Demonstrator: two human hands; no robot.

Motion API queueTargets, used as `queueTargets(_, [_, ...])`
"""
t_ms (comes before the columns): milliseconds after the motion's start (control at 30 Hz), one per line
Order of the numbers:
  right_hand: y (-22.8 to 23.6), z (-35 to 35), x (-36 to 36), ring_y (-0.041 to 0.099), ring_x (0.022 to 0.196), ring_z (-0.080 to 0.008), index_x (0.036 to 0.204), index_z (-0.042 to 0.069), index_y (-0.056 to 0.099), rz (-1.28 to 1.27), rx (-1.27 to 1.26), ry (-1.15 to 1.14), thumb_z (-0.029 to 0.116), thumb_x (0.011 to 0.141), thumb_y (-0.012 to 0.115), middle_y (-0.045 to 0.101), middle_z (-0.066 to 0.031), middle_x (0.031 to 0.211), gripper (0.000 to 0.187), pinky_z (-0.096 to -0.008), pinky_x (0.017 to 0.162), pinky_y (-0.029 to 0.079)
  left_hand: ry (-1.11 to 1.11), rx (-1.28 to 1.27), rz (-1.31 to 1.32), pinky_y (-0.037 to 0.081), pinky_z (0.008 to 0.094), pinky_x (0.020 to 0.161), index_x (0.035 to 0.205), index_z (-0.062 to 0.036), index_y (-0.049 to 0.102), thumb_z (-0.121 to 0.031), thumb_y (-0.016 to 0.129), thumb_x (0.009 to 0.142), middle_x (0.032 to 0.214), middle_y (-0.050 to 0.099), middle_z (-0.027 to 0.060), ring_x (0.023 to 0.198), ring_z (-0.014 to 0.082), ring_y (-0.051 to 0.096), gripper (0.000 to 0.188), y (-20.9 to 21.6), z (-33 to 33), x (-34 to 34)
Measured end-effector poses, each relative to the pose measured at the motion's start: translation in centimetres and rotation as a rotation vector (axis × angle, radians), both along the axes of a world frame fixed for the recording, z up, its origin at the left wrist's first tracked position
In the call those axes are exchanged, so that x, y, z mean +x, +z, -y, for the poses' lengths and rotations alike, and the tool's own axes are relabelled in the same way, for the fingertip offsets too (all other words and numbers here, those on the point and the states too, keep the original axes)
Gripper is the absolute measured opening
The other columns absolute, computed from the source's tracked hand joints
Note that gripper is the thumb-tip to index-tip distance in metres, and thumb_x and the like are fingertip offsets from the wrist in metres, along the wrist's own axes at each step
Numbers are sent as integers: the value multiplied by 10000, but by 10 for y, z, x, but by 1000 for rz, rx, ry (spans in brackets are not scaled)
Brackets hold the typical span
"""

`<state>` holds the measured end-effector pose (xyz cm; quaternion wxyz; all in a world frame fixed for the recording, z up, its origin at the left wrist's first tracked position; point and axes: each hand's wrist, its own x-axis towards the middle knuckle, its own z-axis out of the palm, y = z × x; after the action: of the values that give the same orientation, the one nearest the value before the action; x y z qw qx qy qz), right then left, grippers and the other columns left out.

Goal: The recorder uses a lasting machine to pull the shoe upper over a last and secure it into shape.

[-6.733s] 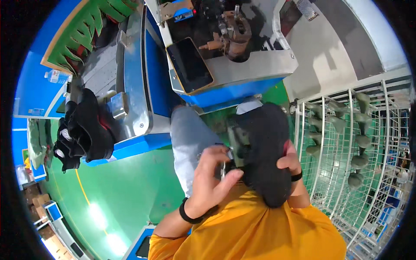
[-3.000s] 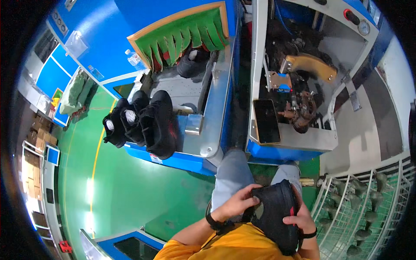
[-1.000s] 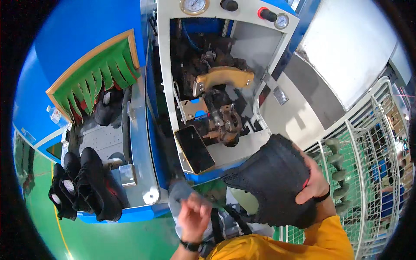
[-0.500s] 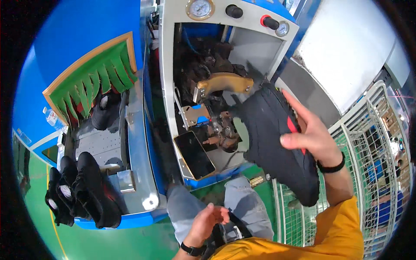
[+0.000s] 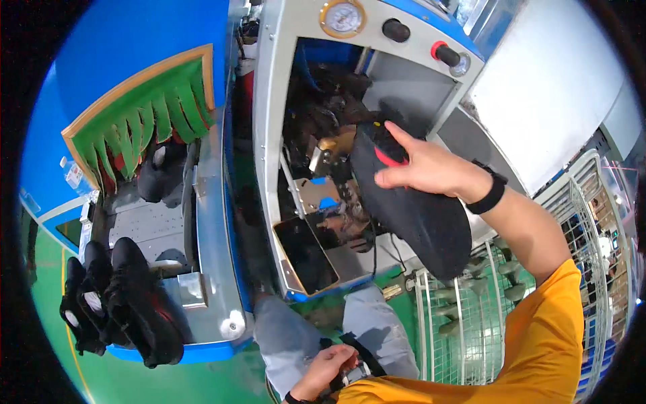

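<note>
In my right hand [image 5: 434,165] is a black shoe [image 5: 420,219], gripped near its opening, where red lining shows. The shoe is tilted in front of the machine's opening, its far part hanging down to the right. My left hand [image 5: 331,363] rests low over my lap, its fingers curled in with nothing visible in them. Behind the shoe, a metal mechanism [image 5: 340,222] with a brass-coloured piece fills the cavity, partly hidden. A dark smartphone [image 5: 306,256] lies at the machine's front left corner.
Several black shoes [image 5: 145,296] stand on the left machine's front edge; another shoe [image 5: 155,175] sits by a green strip curtain [image 5: 145,124]. A white wire cart [image 5: 464,323] holding grey shoe lasts is at right. Gauge [image 5: 343,18] and knobs top the machine.
My right hand has brought the shoe up and left, across the machine's opening, and it now covers the brass-coloured piece more. My left hand has dropped lower, its fingers more curled. The view has shifted slightly.
</note>
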<state>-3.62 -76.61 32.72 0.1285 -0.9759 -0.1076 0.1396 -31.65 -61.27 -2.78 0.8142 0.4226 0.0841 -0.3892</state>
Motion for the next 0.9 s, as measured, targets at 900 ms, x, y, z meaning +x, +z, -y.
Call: queueTargets(900, [-86,87,-121,391,1459,-308,1641,154,229,819,425,-11,180,993,628,358,-183,1626,761,-382,1186,307,80,349,453,472,298,631,877,-34,603,-364,535,1027,718,599,17,676,109,566,370,85,1,-9])
